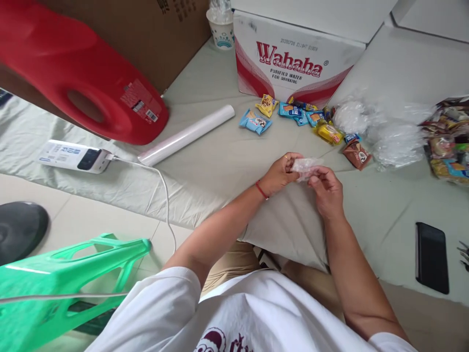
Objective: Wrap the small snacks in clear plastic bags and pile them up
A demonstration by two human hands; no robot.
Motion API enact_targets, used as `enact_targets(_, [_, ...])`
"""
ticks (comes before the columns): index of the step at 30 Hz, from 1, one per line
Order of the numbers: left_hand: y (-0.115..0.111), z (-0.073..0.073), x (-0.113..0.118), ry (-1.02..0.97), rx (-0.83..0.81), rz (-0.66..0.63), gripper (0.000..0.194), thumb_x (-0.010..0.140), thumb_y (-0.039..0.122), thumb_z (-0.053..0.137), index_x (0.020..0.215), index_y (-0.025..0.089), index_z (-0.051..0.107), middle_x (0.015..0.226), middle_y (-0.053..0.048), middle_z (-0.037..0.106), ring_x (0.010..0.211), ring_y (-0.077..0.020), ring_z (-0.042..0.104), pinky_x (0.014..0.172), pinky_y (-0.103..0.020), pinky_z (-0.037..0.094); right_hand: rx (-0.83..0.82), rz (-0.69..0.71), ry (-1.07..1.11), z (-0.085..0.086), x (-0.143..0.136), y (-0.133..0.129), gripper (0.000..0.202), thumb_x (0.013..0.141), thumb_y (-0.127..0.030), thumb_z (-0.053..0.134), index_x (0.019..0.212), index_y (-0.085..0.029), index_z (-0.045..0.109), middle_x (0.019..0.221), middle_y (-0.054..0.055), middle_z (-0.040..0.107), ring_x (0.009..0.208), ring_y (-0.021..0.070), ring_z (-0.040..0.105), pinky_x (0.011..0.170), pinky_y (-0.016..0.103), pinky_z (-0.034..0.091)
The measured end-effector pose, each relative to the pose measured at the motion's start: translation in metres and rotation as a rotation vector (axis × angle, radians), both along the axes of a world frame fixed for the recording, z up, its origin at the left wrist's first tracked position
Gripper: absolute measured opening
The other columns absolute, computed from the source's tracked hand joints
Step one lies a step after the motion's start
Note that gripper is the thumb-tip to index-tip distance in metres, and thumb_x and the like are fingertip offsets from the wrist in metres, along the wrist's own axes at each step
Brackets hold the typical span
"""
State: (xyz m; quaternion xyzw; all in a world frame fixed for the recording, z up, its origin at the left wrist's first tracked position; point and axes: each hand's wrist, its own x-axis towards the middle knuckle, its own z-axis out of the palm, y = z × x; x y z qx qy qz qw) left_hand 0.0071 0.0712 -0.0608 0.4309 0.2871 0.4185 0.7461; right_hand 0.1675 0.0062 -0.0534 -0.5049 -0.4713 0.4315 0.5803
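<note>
Pinching some crinkly wrap (pixel 305 165)
Left hand (pixel 279 176) and right hand (pixel 330 194) curled nearly closed on its ends; looks featherlight, floppy, probably slippery, so I'd grip the edges.

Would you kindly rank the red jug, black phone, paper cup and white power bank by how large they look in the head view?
Red jug
White power bank and black phone, too alike to rank
Paper cup

Jug (pixel 141 105), upper left: red plastic, smooth, semi-gloss. Box (pixel 296 58), top: printed cardboard, smooth. Roll (pixel 188 134), upper middle: glossy, smooth film. Tabletop cover (pixel 227 171): matt, wrinkled cloth. Stool (pixel 47 274), lower left: green plastic, shiny.
</note>
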Motion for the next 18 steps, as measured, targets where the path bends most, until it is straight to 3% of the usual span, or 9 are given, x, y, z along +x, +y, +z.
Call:
enact_targets(4, [0.006,0.001,-0.005,0.061,0.003,0.036,0.073,0.059,0.024,0.094,0.122,0.020,0.059,0.131,-0.011,0.064,0.092,-0.0149,0.066,0.079,-0.026,0.053,0.014,-0.193,0.118,0.004,0.012,0.004,0.030,0.075,-0.042,0.092,0.089,-0.023,0.072,0.086,-0.003,0.068,0.079,0.0106,0.061,0.082,0.025,0.054])
enact_targets(6, [0.007,0.003,-0.008,0.062,-0.007,0.010,0.065,0.062,0.028,0.093,0.118,0.019,0.061,0.119,-0.009,0.069,0.081,-0.0124,0.066,0.071,-0.024,0.051,0.017,-0.227,0.275,0.008,0.018,0.004,0.034,0.074,-0.041,0.093,0.090,-0.025,0.068,0.088,-0.004,0.067,0.081,0.0109,0.064,0.081,0.026,0.057])
enact_targets(8, [0.007,0.004,-0.011,0.052,-0.013,-0.043,0.052,0.067,0.036,0.092,0.106,0.017,0.065,0.092,-0.003,0.070,0.069,-0.0100,0.062,0.063,-0.023,0.047,-0.024,-0.236,0.389,0.013,0.024,0.003,0.037,0.072,-0.040,0.094,0.090,-0.025,0.065,0.083,-0.005,0.065,0.075,0.0106,0.064,0.068,0.023,0.058])
enact_targets(11, [0.008,0.007,-0.016,-0.004,-0.061,-0.098,0.042,0.070,0.044,0.091,0.088,0.016,0.065,0.070,0.003,0.062,0.057,-0.0069,0.053,0.055,-0.020,0.040,-0.105,-0.220,0.496,0.019,0.032,0.004,0.039,0.069,-0.035,0.095,0.086,-0.023,0.062,0.070,-0.007,0.058,0.053,0.0052,0.050,0.044,0.013,0.042])
enact_targets(14, [0.010,0.014,-0.023,-0.127,-0.100,-0.091,0.039,0.069,0.043,0.091,0.081,0.016,0.066,0.065,0.004,0.060,0.055,-0.0061,0.049,0.051,-0.019,0.035,-0.140,-0.126,0.644,0.026,0.039,0.003,0.038,0.067,-0.026,0.095,0.081,-0.021,0.060,0.064,-0.009,0.051,0.045,0.0017,0.037,0.036,0.009,0.031])
enact_targets(18, [0.013,0.020,-0.029,-0.230,-0.139,-0.096,0.048,0.081,0.063,0.077,0.078,0.016,0.069,0.079,-0.003,0.068,0.068,-0.0114,0.060,0.058,-0.021,0.045,-0.120,-0.038,0.702,0.032,0.047,-0.007,0.027,0.073,-0.027,0.088,0.085,-0.024,0.064,0.058,-0.010,0.048,0.037,0.0021,0.024,0.029,0.013,0.023])
